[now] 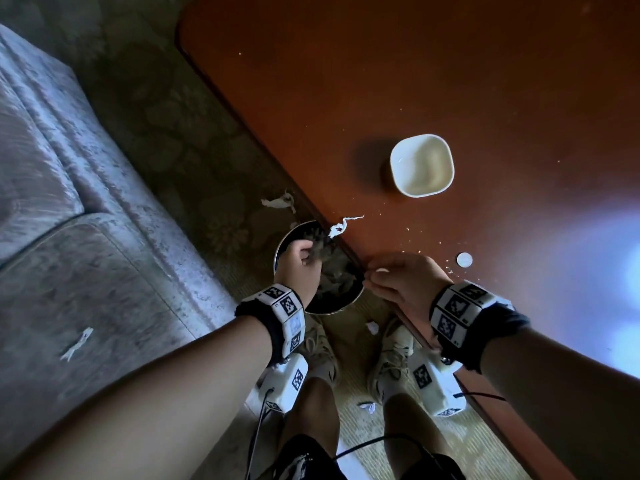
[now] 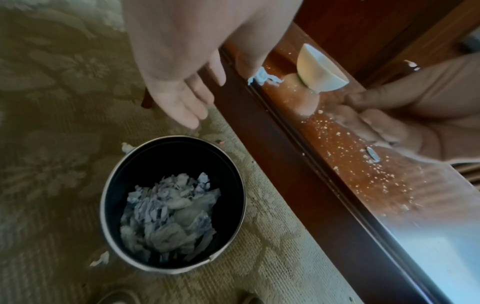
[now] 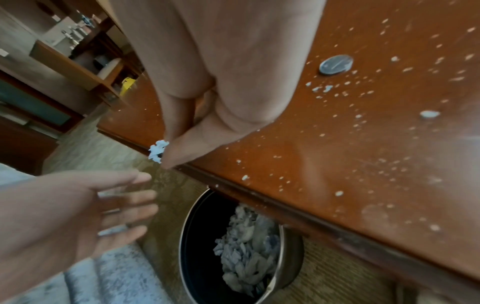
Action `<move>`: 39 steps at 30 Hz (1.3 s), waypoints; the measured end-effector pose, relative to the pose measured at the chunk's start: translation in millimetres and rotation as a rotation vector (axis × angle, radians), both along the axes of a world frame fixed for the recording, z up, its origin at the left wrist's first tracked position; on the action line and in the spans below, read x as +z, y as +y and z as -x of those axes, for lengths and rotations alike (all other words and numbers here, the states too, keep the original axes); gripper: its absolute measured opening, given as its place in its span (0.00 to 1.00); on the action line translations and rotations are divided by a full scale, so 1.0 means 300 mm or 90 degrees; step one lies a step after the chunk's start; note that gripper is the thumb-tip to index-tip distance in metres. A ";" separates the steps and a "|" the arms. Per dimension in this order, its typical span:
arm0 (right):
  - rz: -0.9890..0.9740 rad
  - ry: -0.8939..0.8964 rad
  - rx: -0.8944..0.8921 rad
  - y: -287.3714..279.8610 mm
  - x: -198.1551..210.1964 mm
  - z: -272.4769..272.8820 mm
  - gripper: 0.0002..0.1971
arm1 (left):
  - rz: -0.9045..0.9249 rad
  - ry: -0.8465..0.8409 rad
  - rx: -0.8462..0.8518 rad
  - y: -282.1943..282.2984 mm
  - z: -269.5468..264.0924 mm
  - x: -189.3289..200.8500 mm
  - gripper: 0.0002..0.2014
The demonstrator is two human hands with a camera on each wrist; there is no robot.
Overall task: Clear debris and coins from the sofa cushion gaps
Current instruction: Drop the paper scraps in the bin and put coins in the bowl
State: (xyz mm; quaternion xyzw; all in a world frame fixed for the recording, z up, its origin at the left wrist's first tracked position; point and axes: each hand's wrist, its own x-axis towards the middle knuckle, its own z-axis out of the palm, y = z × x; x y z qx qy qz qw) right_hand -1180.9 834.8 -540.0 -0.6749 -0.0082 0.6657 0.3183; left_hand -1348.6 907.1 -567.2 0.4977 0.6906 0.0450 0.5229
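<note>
A round dark bin point(image 1: 320, 306) with crumpled paper point(image 2: 168, 209) in it stands on the carpet against the table edge. My left hand point(image 2: 192, 115) hovers over it with straight fingers and holds nothing. My right hand point(image 3: 168, 158) rests on the brown table point(image 1: 450, 81) with its fingers together, their tips at the table's edge above the bin. A white paper scrap point(image 1: 341, 225) lies on that edge just beyond the fingertips. A silver coin point(image 1: 464, 260) lies on the table beside my right hand, among scattered pale crumbs point(image 3: 363, 115).
A white bowl point(image 1: 421, 165) stands on the table beyond the coin. More paper scraps lie on the carpet point(image 1: 278, 202), between my shoes point(image 1: 372, 328), and on the grey sofa cushion point(image 1: 76, 342). The sofa point(image 1: 52, 168) runs along the left.
</note>
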 end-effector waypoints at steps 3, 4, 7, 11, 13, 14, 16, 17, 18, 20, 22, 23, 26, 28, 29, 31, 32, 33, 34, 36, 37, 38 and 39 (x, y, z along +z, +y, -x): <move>0.023 -0.041 0.010 -0.035 0.012 -0.041 0.05 | -0.060 -0.017 -0.007 -0.004 -0.043 0.022 0.15; 0.026 -0.061 0.027 -0.050 0.013 -0.061 0.07 | -0.080 -0.022 -0.016 -0.001 -0.063 0.030 0.15; 0.035 -0.135 0.061 -0.083 0.026 -0.130 0.13 | -0.108 0.023 -0.047 0.016 -0.131 0.040 0.18; 0.078 -0.221 0.050 -0.132 0.028 -0.228 0.14 | -0.094 0.116 -0.062 0.031 -0.186 0.016 0.10; 0.097 -0.191 -0.045 -0.145 0.041 -0.270 0.11 | -0.109 0.164 -0.083 0.033 -0.194 0.005 0.06; 0.117 -0.188 -0.069 -0.154 0.045 -0.289 0.10 | -0.111 0.177 -0.085 0.032 -0.196 0.007 0.06; 0.143 -0.179 -0.101 -0.176 0.030 -0.321 0.09 | -0.106 0.194 -0.079 0.033 -0.192 0.010 0.05; 0.152 -0.184 -0.109 -0.184 0.023 -0.331 0.10 | -0.096 0.209 -0.079 0.033 -0.188 0.012 0.05; 0.156 -0.194 -0.112 -0.186 0.017 -0.336 0.12 | -0.075 0.229 -0.082 0.033 -0.183 0.018 0.05; 0.164 -0.210 -0.110 -0.185 0.004 -0.333 0.16 | -0.036 0.262 -0.106 0.030 -0.164 0.019 0.05; 0.180 -0.219 -0.080 -0.174 0.002 -0.320 0.17 | -0.014 0.274 -0.125 0.024 -0.144 0.016 0.03; 0.189 -0.234 -0.080 -0.166 0.002 -0.313 0.18 | -0.011 0.273 -0.127 0.020 -0.133 0.013 0.02; 0.224 -0.343 0.033 -0.152 0.009 -0.290 0.25 | 0.007 0.267 -0.125 -0.002 -0.108 0.012 0.16; 0.212 -0.390 0.137 -0.127 0.035 -0.261 0.24 | 0.010 0.262 -0.137 -0.018 -0.089 0.022 0.15; 0.195 -0.387 0.162 -0.115 0.044 -0.238 0.20 | 0.010 0.256 -0.147 -0.027 -0.076 0.029 0.15; 0.135 -0.405 0.245 -0.086 0.053 -0.173 0.11 | 0.003 0.244 -0.167 -0.044 -0.054 0.052 0.13; 0.103 -0.415 0.284 -0.075 0.049 -0.138 0.08 | -0.004 0.241 -0.171 -0.052 -0.039 0.064 0.12; 0.065 -0.414 0.326 -0.059 0.054 -0.097 0.06 | -0.012 0.241 -0.170 -0.057 -0.020 0.073 0.11; 0.031 -0.405 0.355 -0.038 0.063 -0.052 0.07 | -0.014 0.242 -0.159 -0.063 0.003 0.093 0.11; -0.020 -0.373 0.379 0.008 0.095 0.053 0.14 | -0.004 0.241 -0.123 -0.081 0.066 0.130 0.11; -0.039 -0.362 0.411 0.025 0.110 0.107 0.18 | 0.009 0.235 -0.102 -0.093 0.105 0.147 0.12; -0.065 -0.360 0.462 0.033 0.114 0.161 0.19 | 0.020 0.229 -0.079 -0.110 0.145 0.168 0.13; -0.102 -0.357 0.515 0.040 0.123 0.222 0.18 | 0.024 0.226 -0.040 -0.134 0.193 0.187 0.12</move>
